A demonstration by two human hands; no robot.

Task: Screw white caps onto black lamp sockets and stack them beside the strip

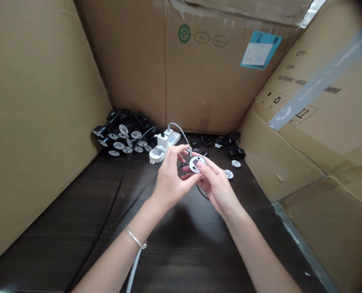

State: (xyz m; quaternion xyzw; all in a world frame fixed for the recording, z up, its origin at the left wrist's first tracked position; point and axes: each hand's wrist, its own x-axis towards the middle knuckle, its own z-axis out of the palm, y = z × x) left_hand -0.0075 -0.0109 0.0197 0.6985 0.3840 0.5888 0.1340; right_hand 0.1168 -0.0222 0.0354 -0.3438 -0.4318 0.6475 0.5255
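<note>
One white round socket module (196, 164) is held above the middle of the table (62, 211), pinched between the closed fingers of the left hand (170, 181) and right hand (217, 189). Two loose white discs (236, 163) lie to its right; one white power strip (173, 139) lies behind it. Roughly twenty discs (123, 129), count uncertain, are heaped in the back-left corner against the cardboard walls (40, 101).

This looks like a small assembly station in a workshop or packing room. Large cardboard cartons (196, 69) stand as walls around a dark wooden surface (193, 260), which carries a heap of round socket parts (123, 136), black plug pieces (226, 144), and a white power strip (171, 140).
</note>
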